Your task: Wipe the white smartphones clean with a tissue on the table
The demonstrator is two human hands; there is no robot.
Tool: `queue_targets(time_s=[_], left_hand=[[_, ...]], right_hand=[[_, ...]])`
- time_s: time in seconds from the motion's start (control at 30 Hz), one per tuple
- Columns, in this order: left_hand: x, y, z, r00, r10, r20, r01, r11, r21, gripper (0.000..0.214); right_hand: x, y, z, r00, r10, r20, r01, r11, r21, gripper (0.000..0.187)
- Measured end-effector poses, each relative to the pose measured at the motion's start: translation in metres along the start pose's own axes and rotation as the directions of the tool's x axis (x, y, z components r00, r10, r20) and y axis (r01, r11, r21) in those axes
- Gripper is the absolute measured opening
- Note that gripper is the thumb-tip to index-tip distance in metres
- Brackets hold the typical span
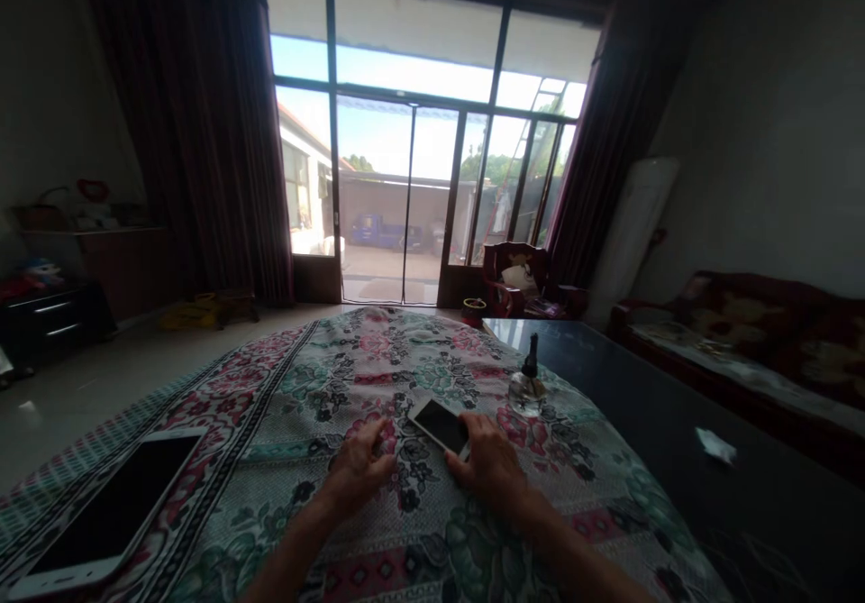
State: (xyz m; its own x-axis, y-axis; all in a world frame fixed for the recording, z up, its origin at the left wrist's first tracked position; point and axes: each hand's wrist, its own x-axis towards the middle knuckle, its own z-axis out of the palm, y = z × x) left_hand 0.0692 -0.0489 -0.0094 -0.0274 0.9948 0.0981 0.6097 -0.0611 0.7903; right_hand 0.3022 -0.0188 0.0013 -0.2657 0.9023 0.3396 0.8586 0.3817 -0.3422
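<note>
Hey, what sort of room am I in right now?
Probably a home living room: there's a red patterned sofa along the right wall, a dark glossy low table, and long dark curtains framing glass doors.

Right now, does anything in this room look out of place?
Yes, a crumpled white tissue lies on the dark table top at the right. It looks odd because it is balled up and lying loose, like dropped litter.
</note>
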Motion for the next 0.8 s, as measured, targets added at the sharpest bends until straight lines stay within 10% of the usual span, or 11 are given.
queue_targets(time_s=[0.2, 0.5, 0.8], left_hand=[[0.022, 0.036, 0.035, 0.988, 0.040, 0.147, -0.041, 0.999, 0.008, 0.037], [0.043, 0.059, 0.084, 0.975, 0.044, 0.217, -0.012, 0.989, -0.147, 0.060], [0.048, 0.058, 0.091, 0.969, 0.075, 0.236, -0.001, 0.955, -0.297, 0.072]], right_hand=[[-0.015, 0.024, -0.009, 0.996, -0.068, 0.058, 0.061, 0.991, 0.123, 0.059], [-0.009, 0.038, 0.009, 0.980, 0.110, -0.166, -0.084, 0.984, 0.156, 0.047], [-0.009, 0.048, 0.003, 0.967, 0.169, -0.190, -0.158, 0.985, 0.073, 0.059]])
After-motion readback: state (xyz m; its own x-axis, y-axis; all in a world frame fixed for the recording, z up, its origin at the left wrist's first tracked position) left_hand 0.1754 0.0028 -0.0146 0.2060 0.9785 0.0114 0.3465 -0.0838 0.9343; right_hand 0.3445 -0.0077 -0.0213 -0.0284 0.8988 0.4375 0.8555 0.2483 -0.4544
